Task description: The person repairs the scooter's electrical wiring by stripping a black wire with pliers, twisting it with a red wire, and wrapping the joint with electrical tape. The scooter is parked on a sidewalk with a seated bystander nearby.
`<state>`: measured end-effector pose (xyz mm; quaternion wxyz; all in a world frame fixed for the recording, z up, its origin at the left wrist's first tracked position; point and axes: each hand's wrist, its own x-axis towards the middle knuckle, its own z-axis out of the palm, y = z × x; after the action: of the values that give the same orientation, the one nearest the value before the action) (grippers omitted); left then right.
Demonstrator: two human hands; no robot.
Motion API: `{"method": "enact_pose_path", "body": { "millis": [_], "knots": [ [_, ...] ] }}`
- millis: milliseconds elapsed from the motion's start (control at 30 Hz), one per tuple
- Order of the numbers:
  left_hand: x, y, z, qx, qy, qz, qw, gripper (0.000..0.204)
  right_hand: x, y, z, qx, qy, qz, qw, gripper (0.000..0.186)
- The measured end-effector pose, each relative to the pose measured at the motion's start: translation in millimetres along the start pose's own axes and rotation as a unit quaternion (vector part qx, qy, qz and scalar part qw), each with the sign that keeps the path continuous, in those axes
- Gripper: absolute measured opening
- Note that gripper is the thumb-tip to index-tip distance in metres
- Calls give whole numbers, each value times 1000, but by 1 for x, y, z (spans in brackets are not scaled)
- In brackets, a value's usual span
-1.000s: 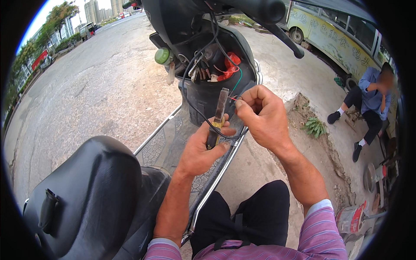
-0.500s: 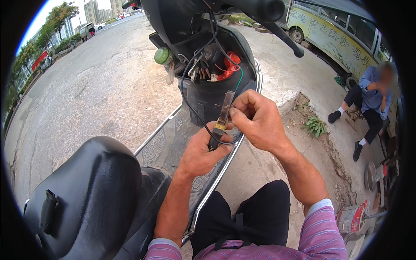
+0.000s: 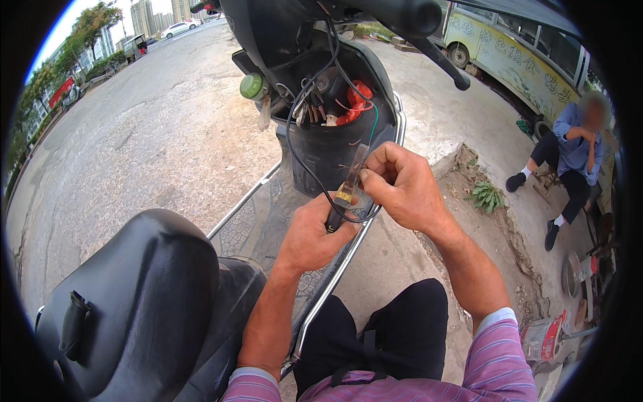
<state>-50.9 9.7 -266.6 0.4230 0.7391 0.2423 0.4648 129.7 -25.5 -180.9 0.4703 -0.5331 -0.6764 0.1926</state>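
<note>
What looks like a utility knife (image 3: 353, 175), with a dark handle, a yellow band and a long flat brownish blade, is gripped in my left hand (image 3: 313, 234). Its blade points up and away from me. My right hand (image 3: 402, 182) is closed in a pinch against the blade's right side, on the end of a black cable (image 3: 305, 169). Fine bare strands stick out across the blade there. That cable hangs from the scooter's front and loops down past my left fingers. Thin red and green wires (image 3: 376, 120) dangle just beyond; the exact pinch point is hidden.
The black scooter's seat (image 3: 144, 281) is at lower left, its handlebar grip (image 3: 410, 17) at the top. Keys (image 3: 311, 110) and a red bag (image 3: 355, 104) are by its front compartment. A person (image 3: 579, 147) sits at right near a yellow-green vehicle (image 3: 516, 57).
Both hands and the knife have shifted slightly to the right, still held together. A white car has come into view on the far road. The seated person's hands have lowered a little.
</note>
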Motion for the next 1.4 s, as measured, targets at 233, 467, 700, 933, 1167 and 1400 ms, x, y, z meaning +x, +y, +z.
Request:
{"method": "enact_pose_path", "body": {
  "millis": [233,467,700,933,1167,1400],
  "knots": [
    [2,1,-3,66,-23,-5,998,36,2,0,-8,-80,-39,28,996,16],
    [2,9,-3,57,-27,-23,998,30,-1,2,-12,-72,-65,-4,995,19],
    [1,5,-5,-50,-78,-78,993,29,-4,8,-15,126,-108,61,984,18],
    [-2,-1,-7,-182,-120,-101,971,29,-4,10,-14,204,-119,52,970,16],
    [-2,0,-7,-256,-150,-93,950,31,-5,15,-13,246,-124,60,960,13],
    [1,-1,-5,-57,-113,-28,992,33,-6,5,-13,119,-84,44,988,17]
  ]
}}
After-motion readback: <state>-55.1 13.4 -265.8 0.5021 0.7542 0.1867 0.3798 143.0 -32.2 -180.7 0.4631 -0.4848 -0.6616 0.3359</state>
